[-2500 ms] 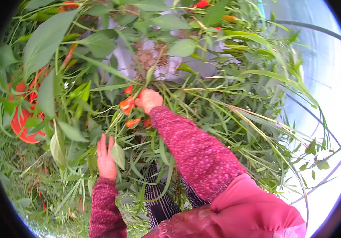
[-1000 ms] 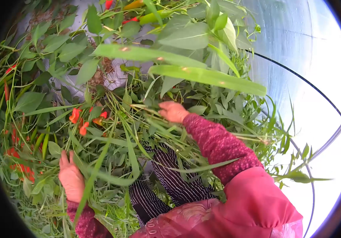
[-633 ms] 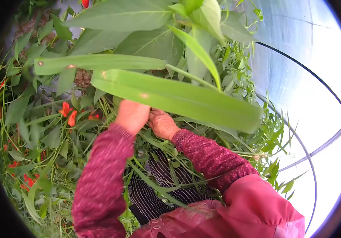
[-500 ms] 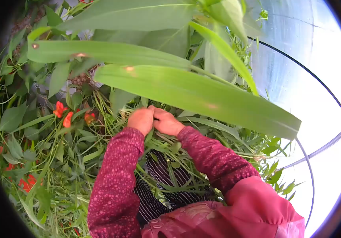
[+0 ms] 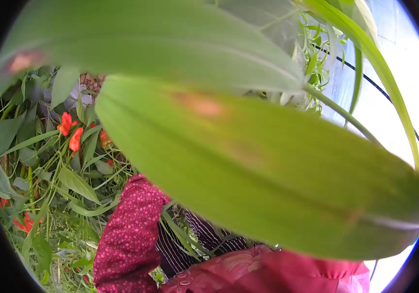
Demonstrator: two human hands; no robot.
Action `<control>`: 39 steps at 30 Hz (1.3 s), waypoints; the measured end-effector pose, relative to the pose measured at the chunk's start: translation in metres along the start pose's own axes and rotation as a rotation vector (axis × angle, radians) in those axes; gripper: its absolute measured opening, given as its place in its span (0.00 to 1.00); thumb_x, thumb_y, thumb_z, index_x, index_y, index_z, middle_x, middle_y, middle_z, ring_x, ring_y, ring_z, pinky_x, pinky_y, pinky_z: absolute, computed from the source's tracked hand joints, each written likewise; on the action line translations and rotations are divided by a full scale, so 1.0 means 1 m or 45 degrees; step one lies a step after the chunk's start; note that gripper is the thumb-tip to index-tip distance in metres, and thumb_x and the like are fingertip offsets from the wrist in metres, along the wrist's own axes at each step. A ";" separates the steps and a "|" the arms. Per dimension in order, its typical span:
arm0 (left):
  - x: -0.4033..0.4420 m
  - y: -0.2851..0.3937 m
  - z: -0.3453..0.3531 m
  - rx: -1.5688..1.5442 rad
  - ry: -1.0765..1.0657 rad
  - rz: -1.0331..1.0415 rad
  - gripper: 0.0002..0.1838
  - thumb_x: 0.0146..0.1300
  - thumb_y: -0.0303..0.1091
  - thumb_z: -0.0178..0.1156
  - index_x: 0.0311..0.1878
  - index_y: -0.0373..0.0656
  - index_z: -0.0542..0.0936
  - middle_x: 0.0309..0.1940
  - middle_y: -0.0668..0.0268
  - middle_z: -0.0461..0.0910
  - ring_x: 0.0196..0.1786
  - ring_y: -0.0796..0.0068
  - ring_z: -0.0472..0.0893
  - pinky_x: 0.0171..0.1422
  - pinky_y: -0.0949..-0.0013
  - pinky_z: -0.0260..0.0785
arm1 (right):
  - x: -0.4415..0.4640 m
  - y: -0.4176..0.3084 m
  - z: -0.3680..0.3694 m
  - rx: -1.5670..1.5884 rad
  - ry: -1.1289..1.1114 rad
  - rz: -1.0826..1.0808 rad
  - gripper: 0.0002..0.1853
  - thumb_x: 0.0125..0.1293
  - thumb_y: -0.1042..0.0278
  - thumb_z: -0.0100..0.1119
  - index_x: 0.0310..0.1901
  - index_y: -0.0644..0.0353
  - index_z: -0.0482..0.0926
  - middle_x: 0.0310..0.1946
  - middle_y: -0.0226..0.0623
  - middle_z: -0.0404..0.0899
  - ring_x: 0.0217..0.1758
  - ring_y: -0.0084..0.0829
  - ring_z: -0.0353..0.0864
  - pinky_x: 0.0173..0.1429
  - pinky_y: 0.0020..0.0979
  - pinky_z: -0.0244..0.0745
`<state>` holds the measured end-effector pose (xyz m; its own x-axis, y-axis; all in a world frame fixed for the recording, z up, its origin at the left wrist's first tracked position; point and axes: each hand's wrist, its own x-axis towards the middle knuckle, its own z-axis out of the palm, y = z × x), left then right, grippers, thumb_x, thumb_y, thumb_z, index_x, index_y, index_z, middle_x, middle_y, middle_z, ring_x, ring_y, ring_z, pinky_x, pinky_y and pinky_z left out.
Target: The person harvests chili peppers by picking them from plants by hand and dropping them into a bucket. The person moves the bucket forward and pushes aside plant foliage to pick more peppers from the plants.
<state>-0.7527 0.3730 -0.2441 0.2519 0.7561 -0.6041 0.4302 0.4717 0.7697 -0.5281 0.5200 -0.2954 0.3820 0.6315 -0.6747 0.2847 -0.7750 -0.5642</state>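
The broad green leaf (image 5: 268,180) looks smooth, with a soft sheen and fine ribbing, its brown patches (image 5: 202,105) dull and dry. The red peppers (image 5: 75,139) are glossy, waxy and smooth-skinned. The speckled sleeve (image 5: 126,234) is matt, creased cloth; the striped trousers (image 5: 173,251) are cloth too, also matt. The red apron (image 5: 209,271) is smoother — faintly shiny along its folds. Behind, the pale wall (image 5: 392,44) looks like translucent plastic film, smooth and bright.

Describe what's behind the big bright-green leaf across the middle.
A maroon speckled left sleeve and dark striped trousers emerge from behind the long, brown-spotted green leaf. Both hands are out of sight, probably behind it; what they touch cannot be seen.
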 end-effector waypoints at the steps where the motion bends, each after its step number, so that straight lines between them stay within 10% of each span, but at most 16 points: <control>1: -0.002 0.001 0.000 -0.011 -0.040 -0.031 0.10 0.49 0.24 0.53 0.35 0.43 0.80 0.32 0.59 0.77 0.41 0.56 0.78 0.50 0.58 0.70 | 0.005 0.002 0.000 -0.024 0.006 -0.018 0.07 0.62 0.66 0.58 0.38 0.60 0.78 0.32 0.38 0.81 0.37 0.27 0.80 0.43 0.31 0.75; 4: 0.000 -0.030 0.035 -0.260 0.267 0.088 0.08 0.48 0.24 0.53 0.33 0.42 0.78 0.30 0.60 0.77 0.41 0.56 0.77 0.53 0.58 0.69 | 0.018 0.009 0.000 -0.117 0.013 -0.090 0.08 0.62 0.65 0.58 0.37 0.61 0.78 0.31 0.38 0.81 0.36 0.28 0.80 0.42 0.31 0.75; 13: 0.002 -0.003 0.001 -0.022 0.078 0.089 0.09 0.47 0.22 0.54 0.33 0.41 0.78 0.31 0.59 0.77 0.41 0.56 0.77 0.60 0.58 0.66 | 0.024 0.028 -0.015 -0.485 -0.088 -0.382 0.10 0.62 0.64 0.58 0.35 0.63 0.78 0.28 0.38 0.81 0.33 0.29 0.80 0.39 0.31 0.75; 18: 0.005 -0.006 0.010 -0.169 0.214 -0.021 0.08 0.46 0.23 0.55 0.32 0.41 0.78 0.31 0.59 0.77 0.42 0.57 0.78 0.60 0.59 0.66 | 0.017 0.034 -0.058 -0.883 -0.460 -0.982 0.11 0.63 0.63 0.58 0.33 0.64 0.78 0.26 0.38 0.81 0.32 0.30 0.80 0.37 0.31 0.74; 19: 0.004 -0.001 0.001 -0.007 0.137 0.032 0.08 0.49 0.26 0.55 0.34 0.42 0.79 0.33 0.57 0.78 0.43 0.58 0.78 0.55 0.59 0.69 | 0.004 0.005 -0.053 -1.417 -0.596 -0.666 0.12 0.64 0.62 0.56 0.35 0.64 0.78 0.24 0.37 0.79 0.29 0.31 0.79 0.34 0.29 0.72; 20: 0.002 0.001 -0.002 0.154 0.055 0.084 0.09 0.52 0.29 0.55 0.36 0.43 0.80 0.36 0.56 0.79 0.43 0.59 0.79 0.50 0.59 0.72 | -0.015 -0.012 -0.050 -1.123 -0.571 -0.709 0.10 0.65 0.64 0.54 0.38 0.62 0.78 0.25 0.35 0.78 0.29 0.29 0.78 0.36 0.29 0.71; 23: 0.003 -0.003 0.011 0.120 0.227 0.110 0.07 0.49 0.27 0.56 0.33 0.41 0.80 0.33 0.58 0.78 0.41 0.60 0.78 0.48 0.60 0.72 | -0.043 -0.042 -0.043 -1.434 -0.748 -1.231 0.09 0.66 0.65 0.52 0.40 0.60 0.78 0.27 0.34 0.79 0.30 0.27 0.77 0.36 0.30 0.72; 26: 0.002 -0.004 0.013 0.140 0.268 0.113 0.07 0.49 0.26 0.55 0.33 0.41 0.80 0.32 0.59 0.78 0.41 0.60 0.79 0.47 0.61 0.73 | -0.054 -0.073 -0.008 -0.489 -0.713 -0.102 0.09 0.66 0.65 0.50 0.42 0.58 0.77 0.28 0.32 0.79 0.31 0.26 0.77 0.37 0.30 0.73; 39: 0.003 -0.003 0.018 0.017 0.259 0.029 0.07 0.49 0.25 0.55 0.33 0.40 0.78 0.32 0.59 0.77 0.40 0.60 0.79 0.45 0.61 0.73 | 0.080 -0.152 0.074 -1.351 -0.596 -0.247 0.17 0.65 0.63 0.51 0.53 0.61 0.72 0.32 0.33 0.80 0.32 0.27 0.81 0.33 0.28 0.76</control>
<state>-0.7375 0.3655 -0.2515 0.0821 0.8430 -0.5317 0.4381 0.4486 0.7790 -0.6058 0.6900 -0.2983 -0.0455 0.5169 -0.8548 0.9767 -0.1568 -0.1467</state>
